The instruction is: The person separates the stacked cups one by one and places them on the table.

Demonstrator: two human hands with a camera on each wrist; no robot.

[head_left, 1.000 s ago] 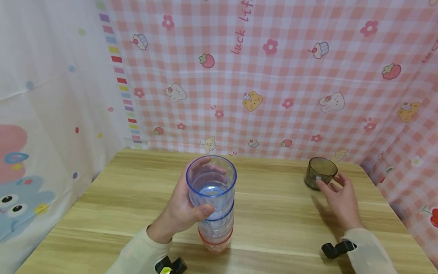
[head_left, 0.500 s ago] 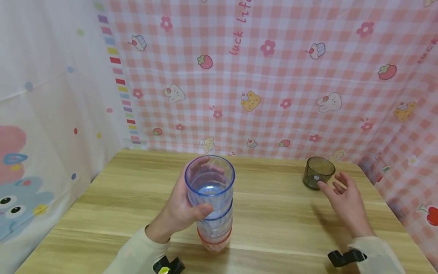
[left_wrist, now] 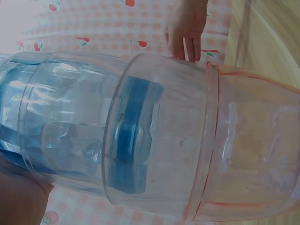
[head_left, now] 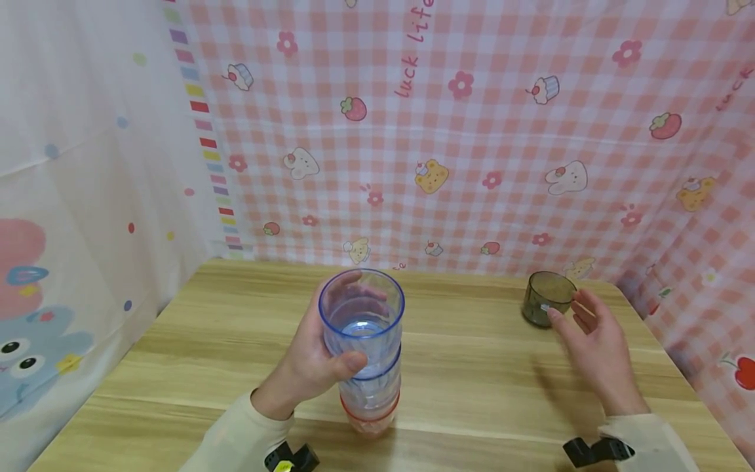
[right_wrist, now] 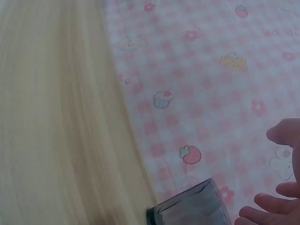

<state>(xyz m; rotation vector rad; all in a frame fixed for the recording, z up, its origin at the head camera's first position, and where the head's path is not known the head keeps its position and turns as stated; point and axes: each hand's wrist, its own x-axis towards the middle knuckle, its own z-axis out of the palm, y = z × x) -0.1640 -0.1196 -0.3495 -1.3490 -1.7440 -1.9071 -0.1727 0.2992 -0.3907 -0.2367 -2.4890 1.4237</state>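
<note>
My left hand (head_left: 321, 351) grips the upper part of a stack of clear plastic cups (head_left: 374, 387), thumb in front and fingers behind. The stack is upright; blue rims show on its upper cups and a red rim near the bottom. Blue and orange-tinted cups (left_wrist: 258, 140) fill the left wrist view. Whether the base touches the table is unclear. Toward the back right stands a short dark smoky cup (head_left: 545, 301). My right hand (head_left: 598, 347) is beside it with fingers spread. In the right wrist view, a gap separates those fingers from the dark cup (right_wrist: 192, 208).
A wood-grain table (head_left: 466, 373) lies under the cups. Pink checked cloth (head_left: 466, 131) hangs behind its back edge and on the right. White cloth (head_left: 88, 164) hangs along the left.
My right hand has drawn slightly right and toward me from the dark cup, then its fingers have moved back nearer the rim. My left hand and the stack stay nearly still.
</note>
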